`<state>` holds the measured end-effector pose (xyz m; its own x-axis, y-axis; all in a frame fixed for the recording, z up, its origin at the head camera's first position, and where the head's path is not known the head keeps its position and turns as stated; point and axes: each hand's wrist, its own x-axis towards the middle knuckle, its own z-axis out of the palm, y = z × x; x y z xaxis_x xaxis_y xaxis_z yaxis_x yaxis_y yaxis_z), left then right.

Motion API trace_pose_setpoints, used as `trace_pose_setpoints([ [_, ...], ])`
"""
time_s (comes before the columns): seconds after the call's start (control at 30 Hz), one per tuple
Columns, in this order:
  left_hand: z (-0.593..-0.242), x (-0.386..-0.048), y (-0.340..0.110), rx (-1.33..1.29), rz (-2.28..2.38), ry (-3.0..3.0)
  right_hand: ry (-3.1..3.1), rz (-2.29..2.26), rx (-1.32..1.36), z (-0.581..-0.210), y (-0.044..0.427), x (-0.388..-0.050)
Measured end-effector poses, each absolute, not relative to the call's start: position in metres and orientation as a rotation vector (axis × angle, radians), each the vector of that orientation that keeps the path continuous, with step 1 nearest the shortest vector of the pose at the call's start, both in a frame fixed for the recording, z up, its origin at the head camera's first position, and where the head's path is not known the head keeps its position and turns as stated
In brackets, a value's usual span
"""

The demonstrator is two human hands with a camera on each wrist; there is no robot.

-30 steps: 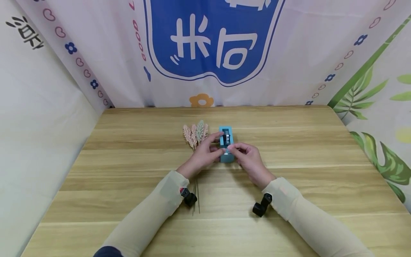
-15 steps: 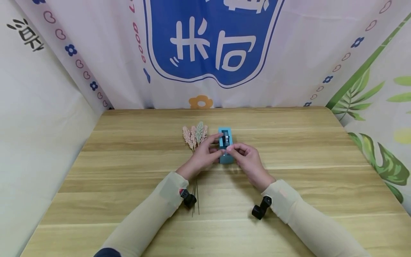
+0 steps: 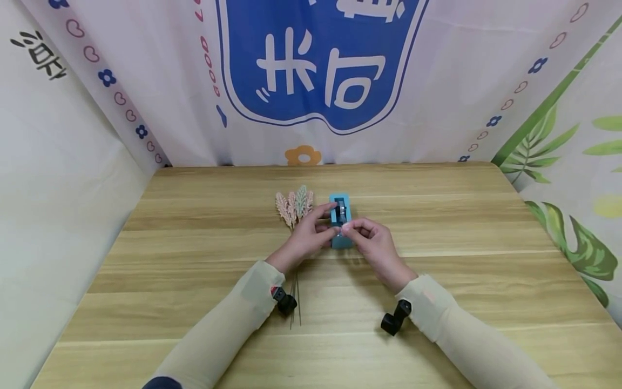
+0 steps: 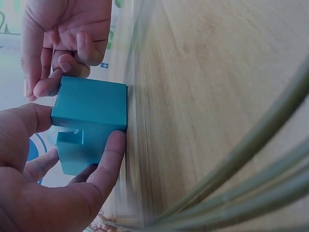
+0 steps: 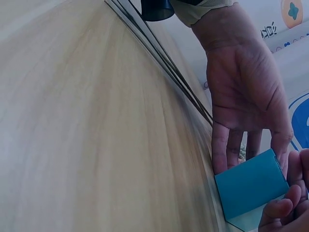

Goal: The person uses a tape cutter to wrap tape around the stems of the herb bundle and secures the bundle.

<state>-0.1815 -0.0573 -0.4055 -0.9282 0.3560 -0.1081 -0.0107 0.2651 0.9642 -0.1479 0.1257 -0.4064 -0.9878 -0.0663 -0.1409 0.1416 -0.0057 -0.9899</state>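
A blue tape dispenser [image 3: 342,241] stands on the table, with a clear tape roll [image 3: 342,209] in its slot. My left hand [image 3: 307,233] grips the dispenser from its left side, fingers at the far part and thumb nearer the front. In the left wrist view, the dispenser [image 4: 89,104] sits between the left thumb and fingers. My right hand [image 3: 376,243] has thumb and index finger pinched together at the tape, close to the toothed cutting edge. The strip itself is too thin to make out. In the right wrist view, the right fingertips [image 5: 285,205] are beside the dispenser's front.
Several artificial flower stems with pink and green heads [image 3: 293,205] lie left of the dispenser, partly beneath the left wrist. Their thin stems [image 3: 296,302] point towards the person. A printed curtain [image 3: 194,108] hangs behind the wooden table [image 3: 194,302].
My right hand's pinching fingertips have shifted slightly towards the dispenser's near end. The left hand keeps its hold on the dispenser. The head view has tilted a little.
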Motion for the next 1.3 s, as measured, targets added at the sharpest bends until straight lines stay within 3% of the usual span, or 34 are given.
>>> trace_pose_setpoints([
  [1.3,-0.404,-0.182,-0.057,0.267,1.737,2.19,2.1,-2.128,0.133,-0.415,0.126,-0.129],
])
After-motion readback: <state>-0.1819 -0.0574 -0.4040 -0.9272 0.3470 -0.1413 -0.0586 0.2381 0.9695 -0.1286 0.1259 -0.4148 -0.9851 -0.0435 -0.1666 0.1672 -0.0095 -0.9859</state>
